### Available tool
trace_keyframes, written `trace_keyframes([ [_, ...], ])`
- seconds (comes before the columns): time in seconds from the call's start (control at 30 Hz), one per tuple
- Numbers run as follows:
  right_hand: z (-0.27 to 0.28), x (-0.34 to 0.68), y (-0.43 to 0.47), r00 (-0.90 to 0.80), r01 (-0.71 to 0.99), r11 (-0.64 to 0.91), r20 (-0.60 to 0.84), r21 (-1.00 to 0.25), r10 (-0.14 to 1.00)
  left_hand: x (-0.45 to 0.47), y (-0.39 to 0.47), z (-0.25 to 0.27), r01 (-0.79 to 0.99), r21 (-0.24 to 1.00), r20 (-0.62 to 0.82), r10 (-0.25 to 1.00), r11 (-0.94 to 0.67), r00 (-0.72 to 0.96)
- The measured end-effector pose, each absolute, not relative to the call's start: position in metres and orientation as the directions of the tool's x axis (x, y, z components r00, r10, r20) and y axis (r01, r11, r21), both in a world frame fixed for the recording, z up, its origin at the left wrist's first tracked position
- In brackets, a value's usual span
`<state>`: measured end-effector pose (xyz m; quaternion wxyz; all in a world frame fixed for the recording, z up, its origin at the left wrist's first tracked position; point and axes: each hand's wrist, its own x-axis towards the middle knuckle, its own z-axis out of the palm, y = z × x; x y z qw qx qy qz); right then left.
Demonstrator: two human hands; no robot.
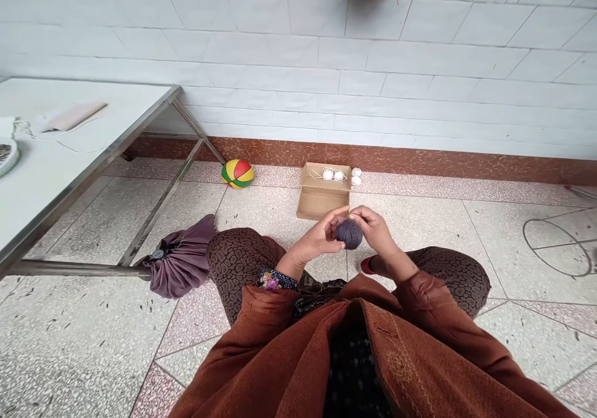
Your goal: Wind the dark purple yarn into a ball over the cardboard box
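Observation:
A dark purple-grey ball of yarn [349,234] is held between my two hands, above the floor and between my knees. My left hand [326,231] curls round its left side, thumb at the front and fingers behind. With its fingers pinched together at the ball's upper right, my right hand [373,228] touches the yarn; a strand between those fingertips is too small to make out. Just beyond my hands lies an open cardboard box [321,202] on the floor. Small white yarn balls [328,174] rest on its raised lid flap, and white balls [356,176] sit beside it.
A metal-framed table [140,113] stands at left, with a folded pink item [74,117] on top. Under its edge are a purple cloth bundle [180,259] and a colourful ball [237,173]. A wire frame [557,247] is at right; a tiled wall [280,51] runs behind.

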<state>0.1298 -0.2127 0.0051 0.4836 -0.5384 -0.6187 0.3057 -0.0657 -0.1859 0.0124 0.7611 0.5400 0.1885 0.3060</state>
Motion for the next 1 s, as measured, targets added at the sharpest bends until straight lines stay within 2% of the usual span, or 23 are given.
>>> trace_keyframes([
  [0.07,-0.018,0.121,-0.223,0.127,0.319,0.147,0.196,-0.936,0.972,-0.066,-0.186,0.014,-0.319,0.916,0.042,0.729,0.245,0.683],
  [0.13,-0.034,0.114,-0.236,0.069,0.356,0.118,0.152,-0.927,0.986,-0.066,-0.184,0.013,-0.347,0.91,0.026,0.806,0.225,0.591],
  [0.2,-0.038,0.109,-0.249,-0.109,0.416,0.199,0.169,-0.887,0.98,-0.067,-0.18,0.01,-0.323,0.928,-0.007,0.872,0.189,0.489],
  [0.3,-0.023,0.107,-0.261,-0.39,0.448,0.384,0.21,-0.807,0.897,-0.068,-0.174,0.006,-0.192,0.975,-0.035,0.933,0.11,0.357],
  [0.37,-0.003,0.11,-0.264,-0.452,0.445,0.452,0.242,-0.773,0.858,-0.07,-0.172,0.005,-0.077,0.996,-0.016,0.946,0.043,0.323],
  [0.47,0.03,0.121,-0.256,-0.381,0.435,0.461,0.306,-0.774,0.873,-0.071,-0.174,0.007,0.018,1.0,0.016,0.923,-0.025,0.384],
  [0.53,0.046,0.13,-0.241,-0.258,0.437,0.442,0.361,-0.784,0.896,-0.071,-0.177,0.01,0.007,1.0,0.01,0.88,-0.015,0.475],
  [0.63,0.05,0.139,-0.216,-0.124,0.459,0.409,0.399,-0.789,0.909,-0.07,-0.183,0.013,-0.08,0.993,-0.02,0.772,0.091,0.635],
  [0.73,0.027,0.136,-0.203,-0.042,0.457,0.332,0.353,-0.825,0.935,-0.069,-0.188,0.015,-0.216,0.953,0.005,0.705,0.211,0.71],
  [0.83,-0.01,0.125,-0.213,-0.001,0.44,0.217,0.242,-0.871,0.97,-0.067,-0.19,0.015,-0.299,0.913,-0.006,0.745,0.276,0.668],
  [0.9,-0.03,0.117,-0.228,-0.011,0.474,0.189,0.209,-0.86,0.978,-0.065,-0.188,0.012,-0.327,0.899,-0.046,0.803,0.293,0.594],
  [1.0,-0.039,0.109,-0.248,-0.185,0.516,0.252,0.18,-0.819,0.966,-0.063,-0.183,0.005,-0.321,0.91,-0.099,0.889,0.262,0.446],
])
